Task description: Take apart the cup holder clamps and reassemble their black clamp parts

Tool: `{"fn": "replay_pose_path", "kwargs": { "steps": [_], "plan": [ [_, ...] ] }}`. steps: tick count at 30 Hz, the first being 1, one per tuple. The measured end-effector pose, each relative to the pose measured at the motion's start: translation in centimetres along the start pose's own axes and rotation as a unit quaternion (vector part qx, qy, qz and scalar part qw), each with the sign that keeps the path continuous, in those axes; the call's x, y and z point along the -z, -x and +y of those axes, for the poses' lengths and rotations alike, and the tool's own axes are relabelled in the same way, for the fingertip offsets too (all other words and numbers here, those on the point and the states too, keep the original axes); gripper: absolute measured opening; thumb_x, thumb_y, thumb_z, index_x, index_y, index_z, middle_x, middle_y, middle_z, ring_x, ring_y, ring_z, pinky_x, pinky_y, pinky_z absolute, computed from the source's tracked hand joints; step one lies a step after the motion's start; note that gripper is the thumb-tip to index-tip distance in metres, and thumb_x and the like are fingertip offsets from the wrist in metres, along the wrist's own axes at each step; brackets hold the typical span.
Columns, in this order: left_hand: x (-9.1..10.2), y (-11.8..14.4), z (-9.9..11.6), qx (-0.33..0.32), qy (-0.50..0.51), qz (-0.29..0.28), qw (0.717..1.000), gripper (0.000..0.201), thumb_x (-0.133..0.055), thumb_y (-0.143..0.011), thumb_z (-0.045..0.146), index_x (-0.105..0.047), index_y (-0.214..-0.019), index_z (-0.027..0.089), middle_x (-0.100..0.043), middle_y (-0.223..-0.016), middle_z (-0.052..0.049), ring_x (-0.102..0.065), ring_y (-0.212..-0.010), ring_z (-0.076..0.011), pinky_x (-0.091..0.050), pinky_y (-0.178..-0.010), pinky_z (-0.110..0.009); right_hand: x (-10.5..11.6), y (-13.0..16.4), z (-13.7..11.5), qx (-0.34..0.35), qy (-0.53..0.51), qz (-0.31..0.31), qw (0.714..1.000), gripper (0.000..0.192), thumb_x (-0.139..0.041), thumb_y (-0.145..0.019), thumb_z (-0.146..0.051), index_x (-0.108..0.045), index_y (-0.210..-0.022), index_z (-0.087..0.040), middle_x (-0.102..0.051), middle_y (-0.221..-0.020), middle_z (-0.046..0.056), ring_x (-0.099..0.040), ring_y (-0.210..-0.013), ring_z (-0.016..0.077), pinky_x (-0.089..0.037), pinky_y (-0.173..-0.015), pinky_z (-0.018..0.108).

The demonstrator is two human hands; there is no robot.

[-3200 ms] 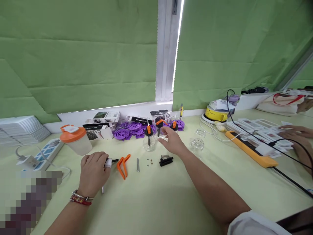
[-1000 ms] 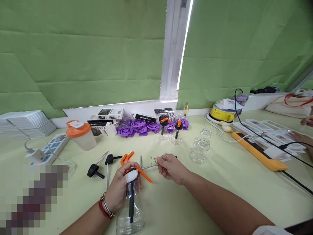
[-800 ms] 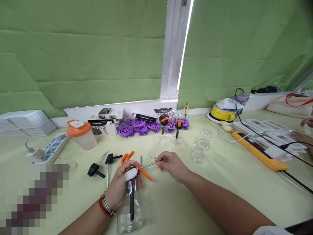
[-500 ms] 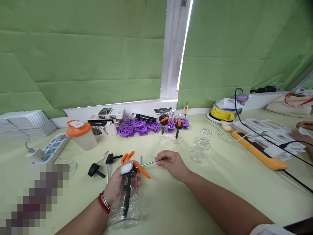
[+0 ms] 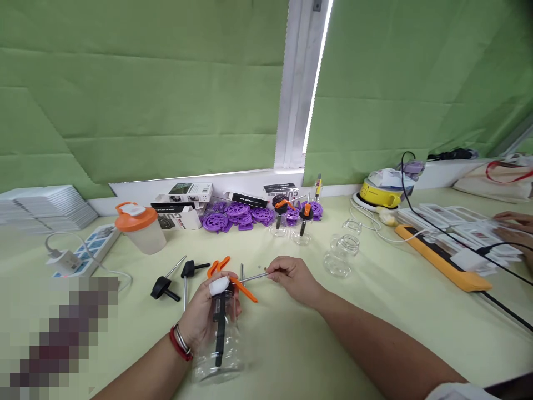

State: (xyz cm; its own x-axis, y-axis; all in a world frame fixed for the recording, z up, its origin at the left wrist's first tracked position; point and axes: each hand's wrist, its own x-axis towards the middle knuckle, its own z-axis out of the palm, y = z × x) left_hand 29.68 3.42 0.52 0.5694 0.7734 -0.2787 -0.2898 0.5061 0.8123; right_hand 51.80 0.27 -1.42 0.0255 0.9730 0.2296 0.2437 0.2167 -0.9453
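Note:
My left hand (image 5: 200,319) is closed round the neck of a clear bottle (image 5: 233,355), which stands slightly tilted low in the head view. The bottle has a black top with a black stem inside, and an orange lever (image 5: 245,290) sticks out to the right. White wrapping covers my left thumb. From the top a thin metal rod (image 5: 256,276) runs rightward, and my right hand (image 5: 295,280) pinches its far end. Just behind lie two loose orange levers (image 5: 219,266) and another metal rod. Black tops with rods (image 5: 163,289) rest left of the bottle.
Two similar assembled tops in small clear bottles (image 5: 300,236) stand at the back by purple plastic discs (image 5: 237,214). Clear bottle parts (image 5: 339,261) sit right of them. An orange-lidded shaker (image 5: 144,236) and power strips (image 5: 441,261) flank the area. A co-worker's hands show at far right.
The bottle's base has swung slightly to the right in my left hand. My right hand keeps its pinch on the rod. The co-worker's hands at far right have shifted.

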Motion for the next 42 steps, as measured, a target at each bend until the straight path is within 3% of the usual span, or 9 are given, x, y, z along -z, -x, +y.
{"fn": "replay_pose_path", "kwargs": {
  "steps": [6,15,19,22,24,27,30,32,42],
  "plan": [
    [0.6,-0.2,0.2,0.034,0.051,-0.026,0.998,0.031,-0.063,-0.071,0.038,-0.059,-0.093,0.017,-0.061,-0.064,-0.003,-0.059,-0.048,-0.0164,-0.042,-0.045,-0.025,0.1,0.0,-0.6,0.057,-0.016,0.007,0.998,0.008,-0.065,-0.074,-0.027,-0.069,-0.075,-0.021,-0.062,-0.08,0.004,-0.057,-0.073,0.0154,-0.045,-0.068,0.029],
    [-0.6,0.5,0.6,-0.022,0.018,0.016,0.999,0.026,-0.065,-0.069,0.028,-0.057,-0.09,0.017,-0.059,-0.06,0.0,-0.057,-0.047,-0.0152,-0.046,-0.046,-0.027,-0.5,-0.8,-0.4,-0.167,-0.129,-0.049,0.976,0.036,-0.064,-0.07,-0.05,-0.059,-0.068,-0.014,-0.057,-0.06,0.0,-0.047,-0.046,0.0082,-0.041,-0.045,0.023],
    [-0.3,0.3,0.6,-0.024,0.018,0.018,0.999,0.027,-0.066,-0.068,0.028,-0.057,-0.091,0.016,-0.059,-0.06,0.0,-0.057,-0.047,-0.0147,-0.047,-0.047,-0.027,0.0,-1.3,-0.1,-0.133,-0.078,-0.063,0.986,0.022,-0.066,-0.071,-0.037,-0.06,-0.075,-0.016,-0.056,-0.063,-0.001,-0.048,-0.052,0.0088,-0.041,-0.05,0.023],
    [-0.1,0.1,0.6,-0.038,0.015,0.015,0.999,0.027,-0.066,-0.07,0.028,-0.058,-0.092,0.015,-0.06,-0.061,-0.001,-0.058,-0.047,-0.015,-0.047,-0.047,-0.027,0.5,-1.4,0.2,-0.049,0.067,-0.058,0.995,0.008,-0.056,-0.078,-0.024,-0.061,-0.079,-0.018,-0.058,-0.069,0.0,-0.051,-0.061,0.0117,-0.041,-0.059,0.025],
    [0.1,0.1,0.7,-0.055,0.012,0.018,0.998,0.025,-0.065,-0.07,0.027,-0.059,-0.092,0.015,-0.06,-0.062,-0.001,-0.059,-0.048,-0.0155,-0.047,-0.048,-0.027,0.6,-1.4,0.3,0.014,0.227,-0.075,0.971,0.013,-0.05,-0.08,-0.015,-0.063,-0.077,-0.018,-0.061,-0.078,0.003,-0.053,-0.072,0.014,-0.039,-0.066,0.027],
    [0.2,0.1,0.8,-0.073,0.013,0.028,0.997,0.023,-0.065,-0.071,0.026,-0.059,-0.09,0.015,-0.06,-0.062,-0.001,-0.059,-0.048,-0.0156,-0.048,-0.049,-0.028,0.3,-1.5,0.4,0.075,0.44,-0.153,0.882,0.018,-0.048,-0.077,-0.007,-0.062,-0.07,-0.016,-0.061,-0.081,0.006,-0.052,-0.077,0.0163,-0.034,-0.069,0.029],
    [0.3,0.0,0.9,-0.072,0.005,0.026,0.997,0.022,-0.064,-0.072,0.026,-0.059,-0.091,0.015,-0.06,-0.063,-0.001,-0.06,-0.049,-0.0161,-0.047,-0.049,-0.028,-0.4,-1.5,0.5,0.094,0.545,-0.202,0.808,0.017,-0.05,-0.071,-0.002,-0.061,-0.067,-0.015,-0.059,-0.077,0.006,-0.049,-0.073,0.0163,-0.03,-0.065,0.029],
    [0.3,0.0,0.8,-0.07,0.0,0.021,0.997,0.022,-0.064,-0.074,0.026,-0.058,-0.092,0.016,-0.061,-0.064,-0.001,-0.061,-0.049,-0.0167,-0.047,-0.048,-0.028,-0.7,-1.6,0.6,0.101,0.563,-0.203,0.794,0.017,-0.051,-0.068,-0.001,-0.06,-0.066,-0.016,-0.059,-0.077,0.006,-0.048,-0.071,0.0159,-0.029,-0.064,0.029],
    [0.8,-0.2,0.5,-0.085,0.016,0.026,0.996,0.022,-0.063,-0.075,0.027,-0.058,-0.093,0.016,-0.062,-0.067,-0.003,-0.062,-0.052,-0.0189,-0.047,-0.049,-0.029,-0.4,-2.4,0.4,0.023,0.443,-0.128,0.887,0.015,-0.052,-0.078,-0.007,-0.063,-0.073,-0.016,-0.061,-0.078,0.005,-0.052,-0.081,0.0167,-0.033,-0.067,0.026]
  ]
}}
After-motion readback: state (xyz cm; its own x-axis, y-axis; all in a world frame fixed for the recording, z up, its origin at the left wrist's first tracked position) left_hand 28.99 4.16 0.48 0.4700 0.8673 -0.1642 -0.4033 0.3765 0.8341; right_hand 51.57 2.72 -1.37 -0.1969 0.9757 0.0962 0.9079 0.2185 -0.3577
